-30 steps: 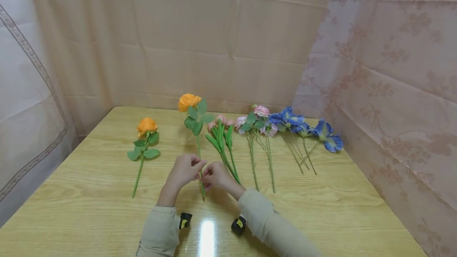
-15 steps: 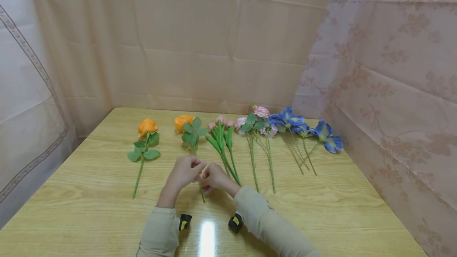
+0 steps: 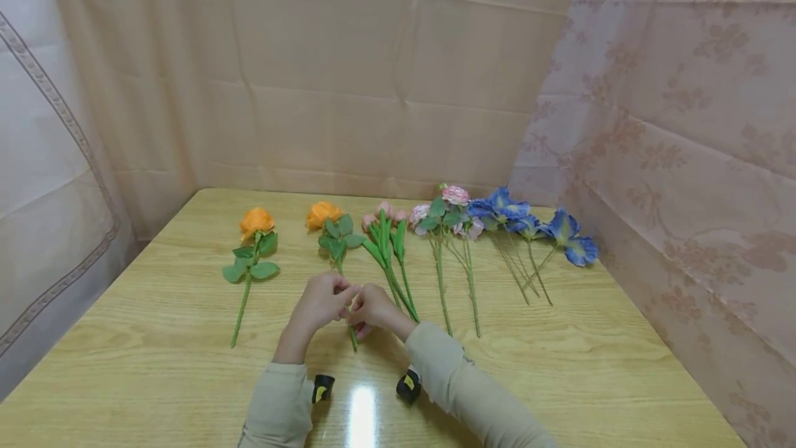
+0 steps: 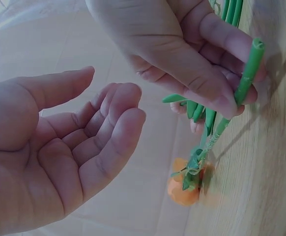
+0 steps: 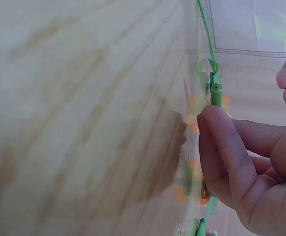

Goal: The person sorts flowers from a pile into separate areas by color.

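An orange rose (image 3: 323,214) lies on the table, its bloom pointing away. My right hand (image 3: 376,306) pinches the lower part of its green stem (image 4: 246,78) between thumb and fingers, and the cut end sticks out. Beside it is my left hand (image 3: 322,301), which holds nothing. The left wrist view shows its relaxed, slightly bent fingers (image 4: 116,130) apart from the stem. A second orange rose (image 3: 256,221) lies farther left. Just right of the pinched rose is a bunch of pink tulips (image 3: 385,211) with thick green stems.
Pink ruffled flowers (image 3: 456,194) and blue irises (image 3: 500,204) lie in groups to the right on the wooden table (image 3: 168,379). A beige curtain (image 3: 348,75) hangs behind, with a floral curtain (image 3: 696,157) at the right. Black wrist cameras sit below both hands.
The held rose's bloom has come down from a raised position onto the table, then shifted slightly right. Both hands stay nearly in place.
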`<state>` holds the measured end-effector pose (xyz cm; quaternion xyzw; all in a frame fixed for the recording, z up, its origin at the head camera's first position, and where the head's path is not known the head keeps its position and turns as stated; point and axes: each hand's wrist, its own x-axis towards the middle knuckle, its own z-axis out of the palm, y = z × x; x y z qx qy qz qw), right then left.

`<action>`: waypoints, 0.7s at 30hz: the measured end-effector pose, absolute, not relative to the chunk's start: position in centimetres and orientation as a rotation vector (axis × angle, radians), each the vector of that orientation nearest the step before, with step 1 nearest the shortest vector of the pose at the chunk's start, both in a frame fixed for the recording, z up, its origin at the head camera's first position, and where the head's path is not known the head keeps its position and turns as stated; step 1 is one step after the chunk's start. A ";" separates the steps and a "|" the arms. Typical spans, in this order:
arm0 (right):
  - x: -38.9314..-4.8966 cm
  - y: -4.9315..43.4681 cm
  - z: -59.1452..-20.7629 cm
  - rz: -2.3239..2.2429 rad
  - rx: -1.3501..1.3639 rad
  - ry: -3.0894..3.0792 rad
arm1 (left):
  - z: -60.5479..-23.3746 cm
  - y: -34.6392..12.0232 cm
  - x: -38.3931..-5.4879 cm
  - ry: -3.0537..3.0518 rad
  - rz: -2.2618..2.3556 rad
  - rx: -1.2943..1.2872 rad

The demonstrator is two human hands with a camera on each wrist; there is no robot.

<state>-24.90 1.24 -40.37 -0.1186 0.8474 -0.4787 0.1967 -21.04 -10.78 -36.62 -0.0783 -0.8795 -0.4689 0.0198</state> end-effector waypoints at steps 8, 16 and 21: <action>-24.9 1.1 -40.3 -1.320 -0.336 2.360 | -36.5 -10.7 -20.9 -2.725 -1.481 -0.246; -25.0 1.3 -40.3 -1.332 -0.343 2.336 | -36.6 -10.8 -20.9 -2.758 -1.468 -0.225; -24.9 2.1 -40.1 -1.299 -0.375 2.309 | -36.7 -10.9 -21.0 -2.767 -1.450 -0.221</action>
